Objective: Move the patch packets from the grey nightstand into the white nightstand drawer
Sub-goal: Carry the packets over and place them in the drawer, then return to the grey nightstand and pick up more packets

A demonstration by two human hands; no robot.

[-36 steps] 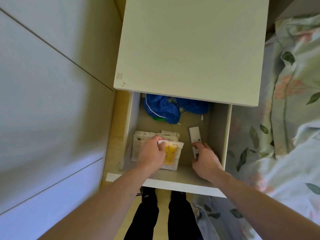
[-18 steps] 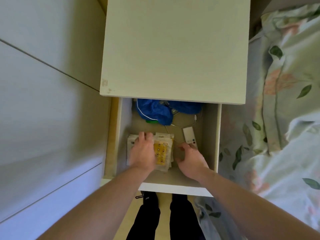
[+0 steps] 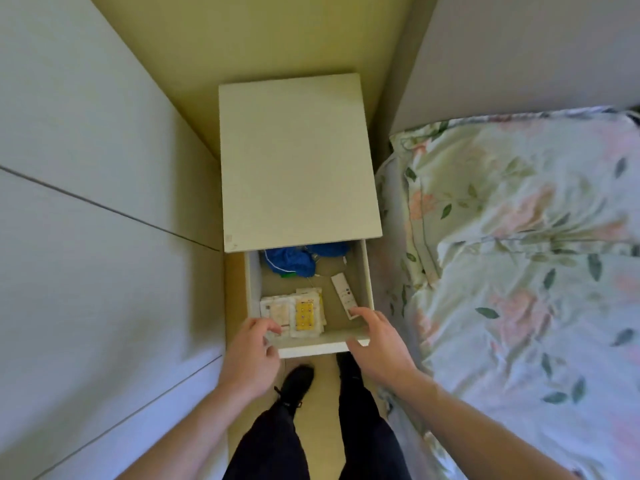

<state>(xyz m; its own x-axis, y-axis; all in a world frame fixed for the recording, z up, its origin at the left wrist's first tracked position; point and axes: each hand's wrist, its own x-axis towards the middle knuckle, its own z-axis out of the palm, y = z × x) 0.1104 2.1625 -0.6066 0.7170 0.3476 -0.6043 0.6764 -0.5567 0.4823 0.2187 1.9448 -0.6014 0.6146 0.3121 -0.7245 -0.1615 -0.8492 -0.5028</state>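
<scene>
Lying flat in the front-left part of the white nightstand drawer, the patch packets form a loose overlapping stack, the yellow-faced one uppermost, with their long axis running front to back, in line with the drawer's travel. Both hands hover at the drawer's front panel and grasp nothing. The left hand sits over the front-left corner, fingers loosely curled, its fingertips just short of the stack's near edge. The right hand is spread and relaxed over the front-right corner, near a white remote. The packets lie directly ahead of the left hand, which is the nearer. Judgement: the deposit appears complete; closing calls for a straight push on the front panel, away from the person.
</scene>
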